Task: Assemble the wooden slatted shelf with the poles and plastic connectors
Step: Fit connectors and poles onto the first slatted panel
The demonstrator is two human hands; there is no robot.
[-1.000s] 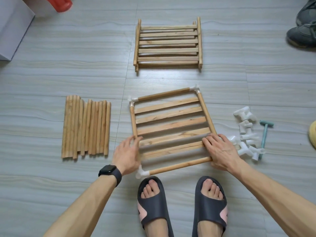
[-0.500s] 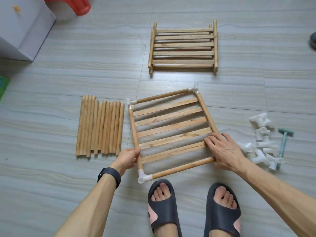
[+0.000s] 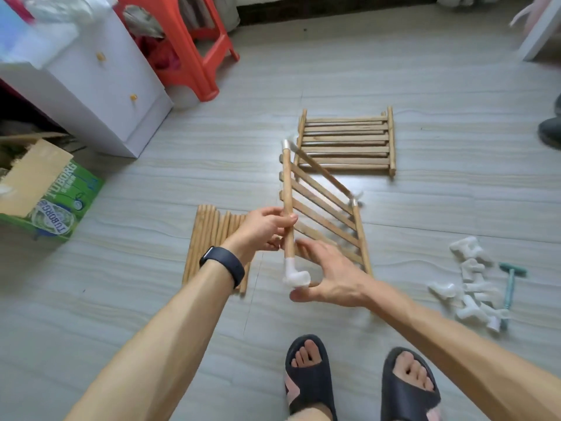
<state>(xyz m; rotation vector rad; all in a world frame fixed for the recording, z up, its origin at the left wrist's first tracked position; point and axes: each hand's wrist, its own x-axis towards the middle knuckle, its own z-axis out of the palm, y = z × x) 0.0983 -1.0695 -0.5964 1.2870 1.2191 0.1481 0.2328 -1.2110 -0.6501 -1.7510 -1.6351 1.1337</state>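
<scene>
Left hand (image 3: 267,229) grips the slatted panel (image 3: 324,205) by its side pole, and the panel's tilted, left side up!

Fingers and thumb wrap that pole near its lower end. The right hand (image 3: 331,275) is spread wide with fingers straight, thumb just under the white corner connector (image 3: 296,276); whether it touches is hard to tell. Under the left wrist, the bundle of loose poles (image 3: 209,238) lies on the floor. Beyond the panel, a stack of slatted panels (image 3: 346,144) lies flat. Out right sits the pile of white connectors (image 3: 467,287), with a teal mallet (image 3: 511,284) just beside it.
</scene>
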